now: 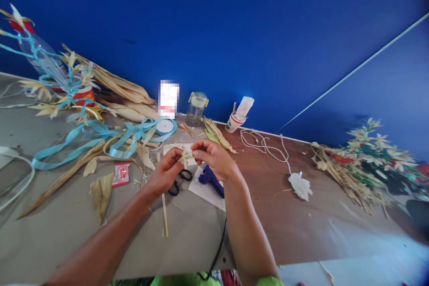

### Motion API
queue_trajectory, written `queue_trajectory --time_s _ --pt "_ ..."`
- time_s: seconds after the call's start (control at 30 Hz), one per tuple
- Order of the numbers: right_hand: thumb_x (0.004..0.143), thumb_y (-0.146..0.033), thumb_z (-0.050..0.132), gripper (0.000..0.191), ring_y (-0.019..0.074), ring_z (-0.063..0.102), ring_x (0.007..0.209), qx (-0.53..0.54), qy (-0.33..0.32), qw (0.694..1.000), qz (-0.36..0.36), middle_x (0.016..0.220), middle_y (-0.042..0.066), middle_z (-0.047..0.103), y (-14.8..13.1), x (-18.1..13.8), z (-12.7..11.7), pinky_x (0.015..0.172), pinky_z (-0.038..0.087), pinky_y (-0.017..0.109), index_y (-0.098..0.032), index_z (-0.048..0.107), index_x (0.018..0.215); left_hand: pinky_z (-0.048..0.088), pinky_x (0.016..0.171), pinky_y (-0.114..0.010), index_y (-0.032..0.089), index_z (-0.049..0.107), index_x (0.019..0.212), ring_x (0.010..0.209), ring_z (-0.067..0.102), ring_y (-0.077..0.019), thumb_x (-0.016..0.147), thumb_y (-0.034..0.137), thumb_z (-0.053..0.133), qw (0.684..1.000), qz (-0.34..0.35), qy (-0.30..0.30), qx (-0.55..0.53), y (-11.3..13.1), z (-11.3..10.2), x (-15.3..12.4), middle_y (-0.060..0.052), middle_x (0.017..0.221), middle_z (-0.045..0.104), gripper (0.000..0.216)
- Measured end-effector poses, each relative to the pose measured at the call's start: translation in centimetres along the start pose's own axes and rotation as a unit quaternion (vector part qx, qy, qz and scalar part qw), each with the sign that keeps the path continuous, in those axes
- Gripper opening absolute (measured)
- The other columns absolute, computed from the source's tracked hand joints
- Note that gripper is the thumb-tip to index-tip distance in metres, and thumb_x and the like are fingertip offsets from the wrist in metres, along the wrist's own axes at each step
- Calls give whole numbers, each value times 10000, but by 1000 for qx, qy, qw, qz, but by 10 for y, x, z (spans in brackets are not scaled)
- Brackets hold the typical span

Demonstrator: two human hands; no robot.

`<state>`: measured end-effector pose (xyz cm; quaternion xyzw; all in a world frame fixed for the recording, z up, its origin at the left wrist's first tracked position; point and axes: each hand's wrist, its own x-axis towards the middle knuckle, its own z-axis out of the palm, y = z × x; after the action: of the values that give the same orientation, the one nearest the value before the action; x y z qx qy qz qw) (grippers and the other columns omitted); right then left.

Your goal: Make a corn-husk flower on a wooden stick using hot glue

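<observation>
Between my two hands, above the middle of the table, is a small pale piece of corn husk (186, 157). The fingers of my left hand (165, 174) pinch it from the left. My right hand (214, 157) grips its other side between thumb and fingers. Just below them lie black-handled scissors (181, 180), partly hidden by my left hand. A blue glue gun (210, 178) rests on a white sheet of paper (204, 195), partly covered by my right wrist. A thin wooden stick (165, 216) lies beneath my left wrist.
Light-blue ribbon (78, 133), dried corn husks (115, 80) and a red packet (120, 174) spread over the left side. A glass jar (196, 109) and a white cup (235, 121) stand by the blue wall. A white cable (268, 147) and husk flowers (375, 147) lie right.
</observation>
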<state>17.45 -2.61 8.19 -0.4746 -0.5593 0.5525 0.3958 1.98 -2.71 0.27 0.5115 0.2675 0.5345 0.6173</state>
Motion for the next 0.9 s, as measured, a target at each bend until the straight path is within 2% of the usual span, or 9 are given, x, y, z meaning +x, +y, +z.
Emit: queue_trajectory --time_s 0.17,0.33,0.6,0.9 --pt "731 -370 625 205 74 462 523 -35 -28 999 3 586 -47 527 -1 -2 1 528 360 217 -169 585 713 403 677 -260 213 565 832 711 504 -124 776 324 629 1000 9 16 -4 -1 0 1 3 777 566 139" --pt "686 -334 671 188 84 485 534 -49 -18 999 -7 578 -44 545 5 1 10 550 385 223 -174 579 651 408 670 -263 207 557 832 703 502 -130 772 343 639 1000 9 30 3 -3 0 1 6 740 544 170" --pt "602 -306 695 189 84 500 515 94 -5 995 35 537 -42 554 11 5 17 562 407 229 -165 568 603 434 663 -275 228 540 820 683 543 -129 788 336 623 1000 6 21 -20 -1 2 -2 9 723 565 140" --pt "556 -304 724 204 80 488 472 159 -6 985 64 506 -35 573 12 7 20 516 392 222 -159 582 581 428 696 -294 212 532 812 698 553 -144 788 339 619 999 -4 11 -42 5 5 -3 -5 727 613 157"
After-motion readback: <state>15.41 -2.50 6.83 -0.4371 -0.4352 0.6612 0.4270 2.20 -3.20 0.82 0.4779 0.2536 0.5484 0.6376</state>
